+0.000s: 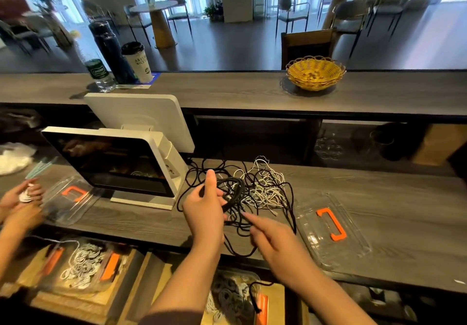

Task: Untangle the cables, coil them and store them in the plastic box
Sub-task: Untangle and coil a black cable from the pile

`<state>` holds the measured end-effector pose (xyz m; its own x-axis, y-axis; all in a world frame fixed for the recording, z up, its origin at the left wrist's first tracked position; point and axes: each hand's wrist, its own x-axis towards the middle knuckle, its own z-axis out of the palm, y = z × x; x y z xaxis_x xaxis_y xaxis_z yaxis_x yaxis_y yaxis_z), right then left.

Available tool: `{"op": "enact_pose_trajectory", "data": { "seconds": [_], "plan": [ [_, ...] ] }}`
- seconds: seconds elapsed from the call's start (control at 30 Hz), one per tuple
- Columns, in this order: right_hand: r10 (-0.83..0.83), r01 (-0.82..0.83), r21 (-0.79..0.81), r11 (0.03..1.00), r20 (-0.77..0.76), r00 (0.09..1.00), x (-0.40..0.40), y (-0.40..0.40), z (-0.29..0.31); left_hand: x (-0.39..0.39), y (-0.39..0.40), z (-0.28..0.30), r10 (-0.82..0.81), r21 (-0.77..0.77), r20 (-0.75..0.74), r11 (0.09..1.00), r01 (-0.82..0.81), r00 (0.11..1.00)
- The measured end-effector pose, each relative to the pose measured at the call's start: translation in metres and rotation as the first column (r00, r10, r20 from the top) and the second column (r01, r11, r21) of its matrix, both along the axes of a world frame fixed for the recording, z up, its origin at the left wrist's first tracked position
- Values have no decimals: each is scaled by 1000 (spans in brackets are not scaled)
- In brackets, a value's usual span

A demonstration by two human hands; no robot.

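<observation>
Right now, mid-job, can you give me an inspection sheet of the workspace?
Surface: grey wood-grain counter, with a raised ledge behind it.
Job's things: clear lid with orange handle at right; plastic box below the counter, holding coiled cables.
Clutter: touchscreen terminal, second clear lid, straws.
Grippers: left hand grips a black coil; right hand open, finger extended toward the tangle.
Cables: black cables and white cables tangled together.
Surroundings: yellow basket, cup, bottles, another person's hands at left, cafe tables beyond.
</observation>
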<state>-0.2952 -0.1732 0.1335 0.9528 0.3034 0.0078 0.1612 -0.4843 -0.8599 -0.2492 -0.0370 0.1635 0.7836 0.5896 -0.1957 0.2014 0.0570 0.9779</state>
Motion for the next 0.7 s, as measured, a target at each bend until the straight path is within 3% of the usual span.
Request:
{"op": "enact_pose_trajectory", "data": {
  "seconds": [0.1,0.17,0.27,0.33,0.43,0.7],
  "plan": [
    [87,-73,-120,990,119,989,-9,8,8,1,2,-9,25,195,51,980,-34,998],
    [106,-78,-158,984,177,979,-6,8,16,0,5,-16,-45,355,49,934,25,998],
    [128,-82,-200,976,226,966,4,-1,21,1,11,-18,-247,568,-99,781,259,964],
    [145,-90,-197,976,284,948,11,-7,25,1,11,-14,-383,615,-280,633,470,881],
    [136,-82,-164,983,350,927,24,-17,31,1,6,-5,-521,524,-453,501,689,723],
    [53,-49,-22,999,273,961,48,-38,38,-13,4,12,-732,176,-240,613,770,637]
  ]
}}
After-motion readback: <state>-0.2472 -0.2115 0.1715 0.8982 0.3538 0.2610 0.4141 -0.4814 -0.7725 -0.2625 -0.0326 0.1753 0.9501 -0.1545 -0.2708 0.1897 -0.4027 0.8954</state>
